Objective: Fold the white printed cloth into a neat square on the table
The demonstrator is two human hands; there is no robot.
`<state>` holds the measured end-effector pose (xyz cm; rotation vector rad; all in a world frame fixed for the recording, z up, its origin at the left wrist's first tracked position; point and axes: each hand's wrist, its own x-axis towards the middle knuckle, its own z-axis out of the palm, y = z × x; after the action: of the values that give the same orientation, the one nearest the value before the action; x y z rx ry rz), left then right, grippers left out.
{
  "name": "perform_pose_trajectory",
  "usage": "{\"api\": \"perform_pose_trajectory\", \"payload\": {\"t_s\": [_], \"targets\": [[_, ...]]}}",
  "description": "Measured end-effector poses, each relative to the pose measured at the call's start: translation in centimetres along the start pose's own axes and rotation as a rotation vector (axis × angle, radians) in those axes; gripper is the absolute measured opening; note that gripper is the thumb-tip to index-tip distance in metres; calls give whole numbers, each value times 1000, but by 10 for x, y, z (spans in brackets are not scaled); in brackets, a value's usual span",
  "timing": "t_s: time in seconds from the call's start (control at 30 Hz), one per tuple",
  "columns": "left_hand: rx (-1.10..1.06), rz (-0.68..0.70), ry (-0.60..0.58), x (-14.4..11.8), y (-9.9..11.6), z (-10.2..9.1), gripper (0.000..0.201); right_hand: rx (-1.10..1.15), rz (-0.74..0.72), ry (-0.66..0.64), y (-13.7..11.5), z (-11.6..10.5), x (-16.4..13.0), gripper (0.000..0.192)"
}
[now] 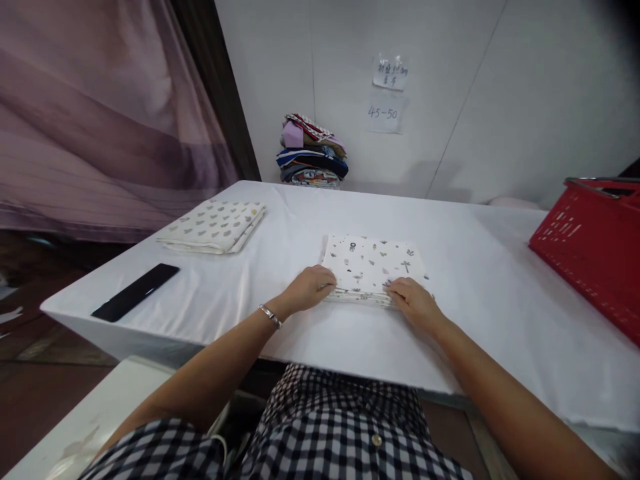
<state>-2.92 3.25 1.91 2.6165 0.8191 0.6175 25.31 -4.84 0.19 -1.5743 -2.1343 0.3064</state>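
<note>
In front of me on the table lies a white cloth (373, 263) with small printed plants and animals, folded into a layered rectangle. My left hand (314, 285) is closed on its near left corner, thumb and fingers pinched together. At the near right corner my right hand (411, 299) pinches the same folded edge. The layers show along the front side between both hands. A second folded cloth (215, 227), cream with grey and yellow motifs, rests at the table's left side, apart from my hands.
A black phone (136, 292) lies near the left edge of the white-covered table (300, 340). At the right stands a red plastic basket (595, 247). Folded fabrics (314, 152) are stacked by the back wall, below paper signs (387, 113). A pinkish curtain (110, 120) hangs at the left.
</note>
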Motion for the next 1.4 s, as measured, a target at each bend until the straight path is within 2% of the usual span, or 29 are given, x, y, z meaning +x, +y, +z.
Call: {"api": "perform_pose_trajectory", "payload": {"t_s": [0.2, 0.43, 0.6, 0.87, 1.17, 1.4], "targets": [[162, 68, 12, -3, -2, 3, 27, 29, -24, 91, -1, 4, -4, 27], [120, 117, 64, -15, -9, 5, 18, 38, -151, 106, 1, 4, -11, 21], [115, 97, 103, -16, -11, 5, 16, 35, -83, 132, 2, 8, -12, 23], [104, 99, 74, -18, -10, 3, 18, 32, -84, 132, 2, 9, -13, 24], [119, 50, 14, -13, -7, -3, 18, 52, -16, 106, 3, 11, -11, 23], [222, 56, -50, -10, -4, -4, 15, 53, -23, 116, 4, 12, -10, 24]]}}
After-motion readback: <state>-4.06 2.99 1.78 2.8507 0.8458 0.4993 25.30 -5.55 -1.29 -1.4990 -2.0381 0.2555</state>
